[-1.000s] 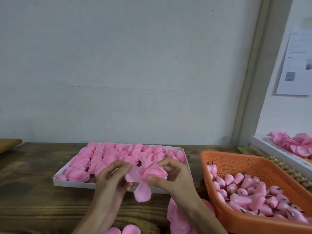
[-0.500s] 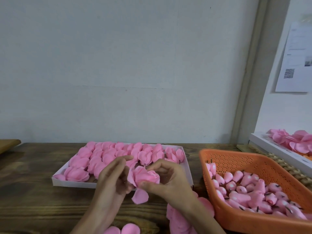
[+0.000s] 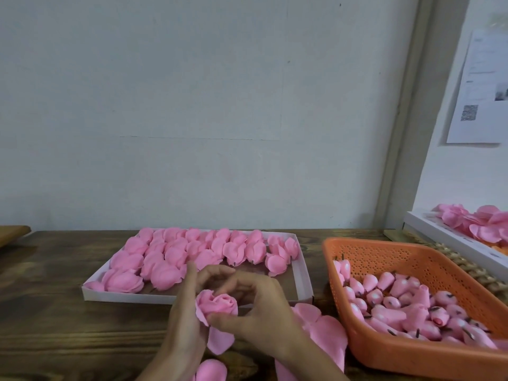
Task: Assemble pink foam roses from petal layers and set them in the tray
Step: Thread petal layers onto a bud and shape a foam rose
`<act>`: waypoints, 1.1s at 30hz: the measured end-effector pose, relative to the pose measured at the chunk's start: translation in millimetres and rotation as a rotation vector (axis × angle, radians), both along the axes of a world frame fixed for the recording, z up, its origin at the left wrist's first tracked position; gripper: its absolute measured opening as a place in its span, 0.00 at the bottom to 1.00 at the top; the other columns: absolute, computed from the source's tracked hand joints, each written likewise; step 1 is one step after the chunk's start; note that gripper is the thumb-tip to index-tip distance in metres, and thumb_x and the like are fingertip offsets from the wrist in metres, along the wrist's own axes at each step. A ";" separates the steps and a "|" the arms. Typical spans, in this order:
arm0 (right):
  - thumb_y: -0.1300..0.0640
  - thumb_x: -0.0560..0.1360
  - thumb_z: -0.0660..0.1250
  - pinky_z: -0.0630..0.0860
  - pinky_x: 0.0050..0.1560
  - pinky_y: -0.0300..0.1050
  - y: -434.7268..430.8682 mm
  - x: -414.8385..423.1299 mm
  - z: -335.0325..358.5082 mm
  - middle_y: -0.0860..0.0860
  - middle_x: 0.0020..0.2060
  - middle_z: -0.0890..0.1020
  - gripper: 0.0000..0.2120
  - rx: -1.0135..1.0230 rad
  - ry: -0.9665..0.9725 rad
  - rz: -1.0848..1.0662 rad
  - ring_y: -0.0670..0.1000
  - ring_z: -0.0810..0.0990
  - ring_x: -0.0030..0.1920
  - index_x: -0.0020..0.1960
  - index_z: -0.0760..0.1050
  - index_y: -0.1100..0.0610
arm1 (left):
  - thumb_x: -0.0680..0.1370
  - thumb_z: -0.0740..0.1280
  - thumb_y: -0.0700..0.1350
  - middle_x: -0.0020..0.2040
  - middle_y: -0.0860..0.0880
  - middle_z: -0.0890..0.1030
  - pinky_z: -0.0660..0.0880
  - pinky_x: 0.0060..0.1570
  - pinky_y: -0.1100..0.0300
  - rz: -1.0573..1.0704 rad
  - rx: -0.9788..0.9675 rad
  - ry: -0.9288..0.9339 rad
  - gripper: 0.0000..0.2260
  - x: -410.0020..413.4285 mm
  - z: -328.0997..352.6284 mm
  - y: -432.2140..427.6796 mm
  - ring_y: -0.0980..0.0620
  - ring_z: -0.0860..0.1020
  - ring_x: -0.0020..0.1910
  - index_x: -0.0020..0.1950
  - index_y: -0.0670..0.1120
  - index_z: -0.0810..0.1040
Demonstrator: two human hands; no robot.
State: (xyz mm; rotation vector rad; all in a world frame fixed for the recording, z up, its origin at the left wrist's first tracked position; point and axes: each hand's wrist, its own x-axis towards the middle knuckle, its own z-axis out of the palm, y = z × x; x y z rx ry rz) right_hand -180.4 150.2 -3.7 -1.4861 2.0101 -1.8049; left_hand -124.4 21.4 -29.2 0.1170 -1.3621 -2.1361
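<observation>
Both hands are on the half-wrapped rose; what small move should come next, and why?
Probably fold the loose petal up against the rose: the left hand and right hand both hold the rose, while that petal hangs unwrapped below it.

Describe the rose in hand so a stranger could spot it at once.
On the wooden table, find the white tray of pink roses, left of the orange basket. Just in front of its near rim, the left hand and right hand hold one rose. Unlike those lying in the tray, it is held up, with one loose petal hanging below.
</observation>
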 end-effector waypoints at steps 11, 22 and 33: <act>0.50 0.62 0.79 0.76 0.38 0.35 -9.8 14.6 -6.1 0.33 0.38 0.80 0.18 0.069 0.251 -0.303 0.41 0.81 0.40 0.46 0.73 0.48 | 0.81 0.58 0.66 0.33 0.44 0.82 0.77 0.35 0.58 0.027 0.212 -0.061 0.31 -3.1 3.3 11.9 0.52 0.83 0.32 0.30 0.46 0.83; 0.48 0.64 0.76 0.76 0.44 0.49 -12.6 20.4 -7.2 0.44 0.41 0.79 0.11 0.039 0.344 -0.386 0.46 0.76 0.43 0.43 0.80 0.50 | 0.80 0.58 0.68 0.31 0.49 0.73 0.72 0.34 0.57 0.036 0.191 -0.062 0.27 -6.8 -4.2 0.4 0.53 0.76 0.32 0.30 0.52 0.75; 0.40 0.68 0.77 0.83 0.51 0.46 -6.6 17.2 -6.5 0.38 0.49 0.85 0.17 0.166 -0.227 -0.153 0.39 0.85 0.49 0.54 0.76 0.39 | 0.83 0.58 0.61 0.30 0.43 0.74 0.75 0.30 0.60 0.128 0.432 -0.064 0.28 0.1 8.1 -16.8 0.46 0.74 0.27 0.30 0.44 0.75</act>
